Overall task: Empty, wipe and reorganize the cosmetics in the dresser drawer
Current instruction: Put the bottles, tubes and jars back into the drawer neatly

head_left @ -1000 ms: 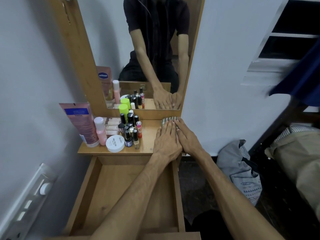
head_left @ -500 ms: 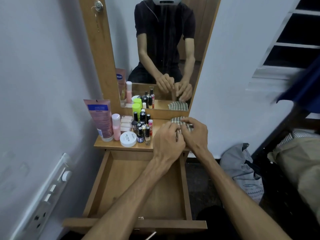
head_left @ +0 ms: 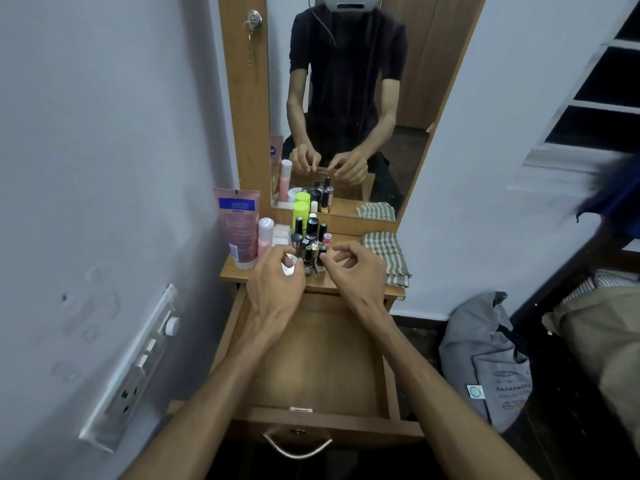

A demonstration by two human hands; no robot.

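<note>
- Reaching at frame centre: left hand (head_left: 275, 287) fingers curled on white jar (head_left: 288, 268)
- right hand (head_left: 358, 271) fingers loosely bent, holding nothing, beside small bottles (head_left: 311, 249)
- drawer (head_left: 322, 362) open, lower centre
- folded cloth (head_left: 386, 256) right of bottles

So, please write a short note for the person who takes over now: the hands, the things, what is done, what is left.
Left hand: closing on the white jar, grip not clear.
Right hand: fingers curled at the small bottles, holding nothing visible.
Drawer: open, empty.
Cosmetics stand on the dresser top; pink tube far left.
Folded striped cloth lies right of the bottles.
Done: emptying; wiping seems done.
Left: put the cosmetics back in order.
</note>
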